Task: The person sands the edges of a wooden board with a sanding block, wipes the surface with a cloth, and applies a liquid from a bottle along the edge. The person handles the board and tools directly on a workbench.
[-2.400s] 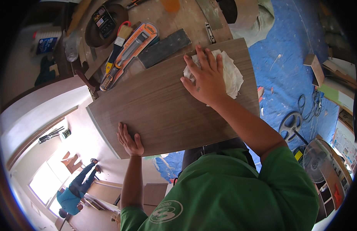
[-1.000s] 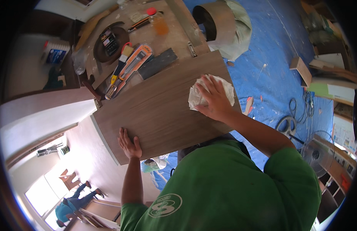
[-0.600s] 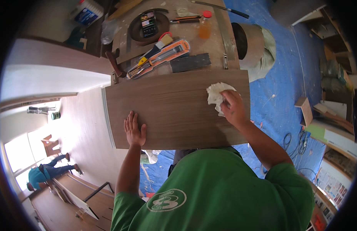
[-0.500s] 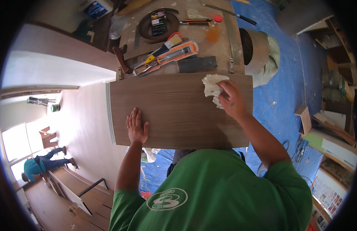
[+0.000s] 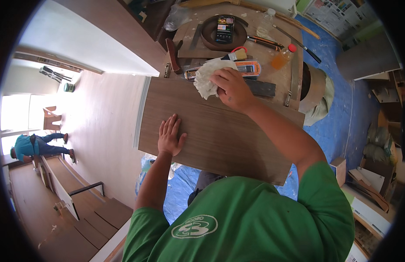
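Observation:
In front of me a brown wood-grain panel (image 5: 220,135) lies across the near end of the workbench. My left hand (image 5: 169,135) rests flat on the panel's left part, fingers spread. Close to the panel's far edge, my right hand (image 5: 232,89) grips a crumpled white rag (image 5: 210,77). The rag covers part of a packaged chisel (image 5: 248,68) behind it. A paintbrush (image 5: 238,54) lies just beyond the rag, its handle partly hidden. Beside my right wrist is a dark flat block (image 5: 263,89).
On the bench (image 5: 191,41) lie a phone (image 5: 225,29) on a coil of brown edging (image 5: 207,35), a hammer (image 5: 172,54), a utility knife (image 5: 266,42) and an orange-filled bottle (image 5: 281,58). Blue sheeting (image 5: 338,105) covers the floor. A co-worker (image 5: 34,146) bends at the far left.
My right hand has moved the rag leftward along the panel's far edge. The left hand stays flat on the panel. My view has turned, so the bench appears tilted and shifted right.

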Available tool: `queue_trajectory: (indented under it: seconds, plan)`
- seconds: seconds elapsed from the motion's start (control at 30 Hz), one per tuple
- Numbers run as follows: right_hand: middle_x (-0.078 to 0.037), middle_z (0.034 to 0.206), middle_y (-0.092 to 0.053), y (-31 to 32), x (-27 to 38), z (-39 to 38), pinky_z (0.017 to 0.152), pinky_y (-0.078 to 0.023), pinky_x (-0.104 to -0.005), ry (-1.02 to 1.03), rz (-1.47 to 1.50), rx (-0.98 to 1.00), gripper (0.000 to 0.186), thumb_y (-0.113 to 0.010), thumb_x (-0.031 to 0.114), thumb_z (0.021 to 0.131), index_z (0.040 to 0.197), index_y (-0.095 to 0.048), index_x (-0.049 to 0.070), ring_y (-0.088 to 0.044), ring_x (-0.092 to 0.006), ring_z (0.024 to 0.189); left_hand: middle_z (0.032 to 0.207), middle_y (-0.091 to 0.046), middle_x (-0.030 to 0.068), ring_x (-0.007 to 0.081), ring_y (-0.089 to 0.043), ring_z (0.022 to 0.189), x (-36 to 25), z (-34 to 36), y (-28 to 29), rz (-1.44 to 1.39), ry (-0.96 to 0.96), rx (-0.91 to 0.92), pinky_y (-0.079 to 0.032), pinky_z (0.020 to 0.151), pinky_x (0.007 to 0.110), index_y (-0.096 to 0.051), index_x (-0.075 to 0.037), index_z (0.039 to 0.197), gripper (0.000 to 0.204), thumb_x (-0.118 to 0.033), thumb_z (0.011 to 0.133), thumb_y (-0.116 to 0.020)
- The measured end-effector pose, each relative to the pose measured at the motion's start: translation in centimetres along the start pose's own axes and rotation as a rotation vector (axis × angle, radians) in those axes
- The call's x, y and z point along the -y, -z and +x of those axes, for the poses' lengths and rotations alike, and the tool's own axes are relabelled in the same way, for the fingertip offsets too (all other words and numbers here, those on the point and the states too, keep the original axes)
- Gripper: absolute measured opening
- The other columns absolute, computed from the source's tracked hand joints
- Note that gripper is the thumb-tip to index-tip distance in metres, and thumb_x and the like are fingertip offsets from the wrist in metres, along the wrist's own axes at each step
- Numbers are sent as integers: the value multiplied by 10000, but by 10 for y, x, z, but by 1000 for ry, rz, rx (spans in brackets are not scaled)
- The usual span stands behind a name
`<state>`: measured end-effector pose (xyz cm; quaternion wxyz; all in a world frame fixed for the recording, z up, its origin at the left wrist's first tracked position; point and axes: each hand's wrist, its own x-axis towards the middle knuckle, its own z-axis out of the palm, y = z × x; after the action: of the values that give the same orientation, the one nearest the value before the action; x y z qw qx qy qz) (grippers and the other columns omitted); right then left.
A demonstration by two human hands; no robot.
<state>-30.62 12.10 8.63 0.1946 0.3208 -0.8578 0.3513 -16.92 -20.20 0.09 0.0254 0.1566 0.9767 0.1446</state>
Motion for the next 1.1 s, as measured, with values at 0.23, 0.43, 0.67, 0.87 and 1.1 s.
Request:
queue_trajectory:
  seconds: [0.23, 0.43, 0.67, 0.87, 1.1]
  plan:
    - [-43, 1154, -664, -71, -34, 79, 1000, -448, -468, 152, -111, 7, 322, -739, 82, 778, 1095, -692, 112, -587, -283, 1159, 1638, -384, 109, 307, -345, 1514, -2, 4, 0, -12, -3, -19, -206, 1269, 503, -491, -101, 1501, 643, -400, 944, -609]
    - [-30, 1179, -662, -124, -47, 124, 1018, -430, -474, 130, -232, 86, 280, -716, 164, 814, 1093, -714, 147, -571, -277, 1188, 1639, -385, 101, 287, -354, 1511, -1, 2, 1, -2, 4, -16, -216, 1268, 489, -494, -107, 1499, 630, -403, 954, -605]
    - [-94, 1230, -639, -149, -72, 126, 1033, -432, -490, -50, -337, 189, 319, -679, 142, 808, 1124, -719, 126, -562, -327, 1206, 1637, -387, 103, 293, -365, 1502, -3, 4, 5, -9, 3, -14, -224, 1264, 490, -501, -100, 1487, 624, -392, 949, -618]
    - [-150, 1079, -660, -121, -45, 98, 869, -526, -409, -35, -53, -43, 172, -650, 80, 839, 994, -723, 94, -638, -360, 1019, 1639, -387, 101, 294, -367, 1500, -1, 2, 0, -19, -1, -19, -218, 1265, 497, -496, -98, 1492, 628, -381, 946, -620]
    - [-90, 742, -657, -37, -47, -31, 598, -495, -364, -685, 128, -196, 321, -694, 357, 980, 924, -700, 41, -623, -201, 648, 1643, -381, 105, 316, -361, 1501, 2, 2, -5, 7, -18, -18, -202, 1269, 509, -486, -96, 1501, 645, -377, 938, -623]
